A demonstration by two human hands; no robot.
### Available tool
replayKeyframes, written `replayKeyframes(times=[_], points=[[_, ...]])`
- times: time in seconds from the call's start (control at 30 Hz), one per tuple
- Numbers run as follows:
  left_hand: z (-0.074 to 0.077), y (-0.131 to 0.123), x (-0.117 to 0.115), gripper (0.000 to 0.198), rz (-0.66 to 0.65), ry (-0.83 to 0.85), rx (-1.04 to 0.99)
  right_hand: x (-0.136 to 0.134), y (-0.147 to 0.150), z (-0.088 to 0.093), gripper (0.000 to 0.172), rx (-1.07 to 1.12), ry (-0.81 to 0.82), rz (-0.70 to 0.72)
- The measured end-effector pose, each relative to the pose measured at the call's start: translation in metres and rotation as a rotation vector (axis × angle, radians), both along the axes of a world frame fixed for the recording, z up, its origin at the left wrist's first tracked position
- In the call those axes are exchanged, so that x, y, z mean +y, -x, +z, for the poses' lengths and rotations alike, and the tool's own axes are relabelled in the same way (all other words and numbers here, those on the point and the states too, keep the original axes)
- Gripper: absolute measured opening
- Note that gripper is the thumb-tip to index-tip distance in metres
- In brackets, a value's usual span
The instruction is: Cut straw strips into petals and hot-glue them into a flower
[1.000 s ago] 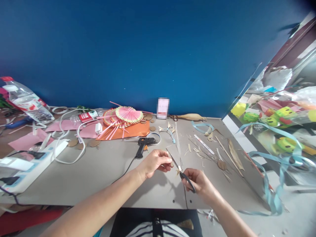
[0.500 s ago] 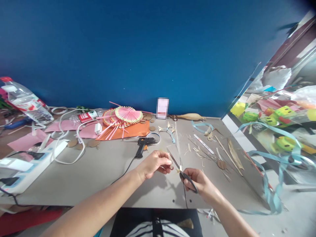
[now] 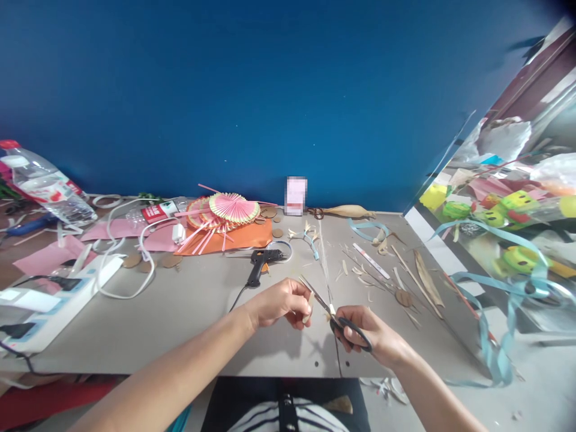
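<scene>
Left hand (image 3: 285,303): fingers curled nearly closed, thumb and fingertips pinching a pale dried strip (image 3: 310,307). The strip stands out at the fingertips, over the table (image 3: 180,327); part of it lies behind the fingers, so its full length cannot be read. The outer fingers are tucked under and partly concealed.

Right hand (image 3: 366,333): closed around the black-handled scissors (image 3: 319,294), thumb at one loop; the fingers on the far side are mostly out of sight. Blades point up and left toward the left hand, apparently slightly parted, exact gap unclear. Cannot tell whether they touch the strip. A small whitish bit (image 3: 332,309) shows by the scissors' pivot; whether attached or behind, unclear. Both forearms are cut off by the lower frame edge.

Beyond the left hand: a hot glue gun (image 3: 256,268), its cord partly hidden behind the forearm. A pink pleated paper fan (image 3: 234,207) overlaps an orange sheet (image 3: 258,237), covering much of it. Against the wall, a small upright card (image 3: 296,195) is pixelated, unreadable. Right of the scissors: a wooden disc (image 3: 404,298) among thin dried scraps, individual pieces hard to separate. The power strip (image 3: 67,309) is cropped at left. Far right, light-blue ribbon (image 3: 483,336) overhangs blurred, distorted clutter.
</scene>
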State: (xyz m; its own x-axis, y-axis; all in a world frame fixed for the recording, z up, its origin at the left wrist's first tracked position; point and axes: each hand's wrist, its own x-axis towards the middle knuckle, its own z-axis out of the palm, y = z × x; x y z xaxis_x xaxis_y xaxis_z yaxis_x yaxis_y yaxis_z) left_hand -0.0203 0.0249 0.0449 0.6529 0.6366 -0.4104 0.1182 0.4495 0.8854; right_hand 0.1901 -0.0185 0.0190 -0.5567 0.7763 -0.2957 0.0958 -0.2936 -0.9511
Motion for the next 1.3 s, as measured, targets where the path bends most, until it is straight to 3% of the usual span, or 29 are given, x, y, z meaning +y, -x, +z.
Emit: replayKeyframes(times=[0.57,1.3], points=[[-0.005,0.007,0.003,0.007,-0.169,0.039,-0.1,0.004,-0.008,0.001,0.047,0.048,0.036,0.142],[-0.004,0.007,0.003,0.007,-0.199,0.03,-0.093,0.005,-0.012,0.001,0.051,0.02,0.049,0.215]])
